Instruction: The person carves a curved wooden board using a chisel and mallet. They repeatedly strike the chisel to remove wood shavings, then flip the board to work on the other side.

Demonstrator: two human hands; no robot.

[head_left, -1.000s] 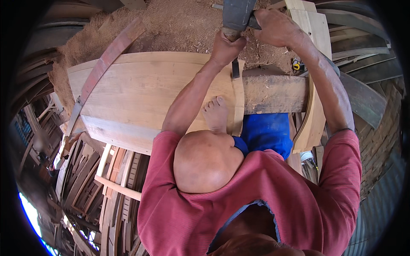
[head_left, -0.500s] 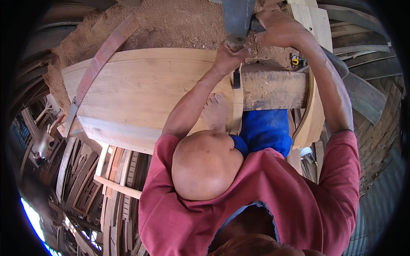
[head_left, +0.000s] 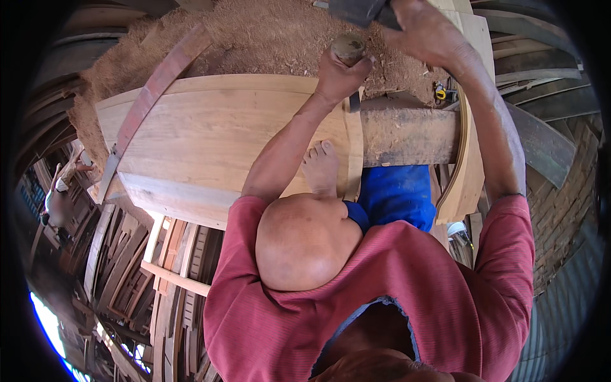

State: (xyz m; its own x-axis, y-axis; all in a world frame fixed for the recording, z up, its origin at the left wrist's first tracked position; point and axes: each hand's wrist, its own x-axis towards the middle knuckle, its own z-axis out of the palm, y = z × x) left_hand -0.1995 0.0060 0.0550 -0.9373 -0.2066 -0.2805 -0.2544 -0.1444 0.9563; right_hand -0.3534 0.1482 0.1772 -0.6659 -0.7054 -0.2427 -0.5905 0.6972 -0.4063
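Note:
My left hand (head_left: 342,77) is closed around the round-topped handle of a chisel (head_left: 349,47). The dark blade points down at the curved edge strip of a pale wooden panel (head_left: 223,121). My right hand (head_left: 425,33) grips a mallet (head_left: 358,10) by its handle; the dark, blocky head is partly cut off by the upper frame edge. A gap separates the mallet from the chisel's butt. My bare foot (head_left: 321,167) rests on the panel beside my left forearm.
A thick timber (head_left: 407,135) lies right of the panel, against a curved board (head_left: 472,159). A handsaw (head_left: 132,118) with a long reddish piece lies across the panel's left end. Wood shavings (head_left: 267,38), a yellow tape measure (head_left: 440,93) and stacked planks surround it. Another person (head_left: 60,197) is far left.
The mallet has lifted away from the chisel's butt toward the top of the view, my right hand rising with it. My left hand still holds the chisel in nearly the same place.

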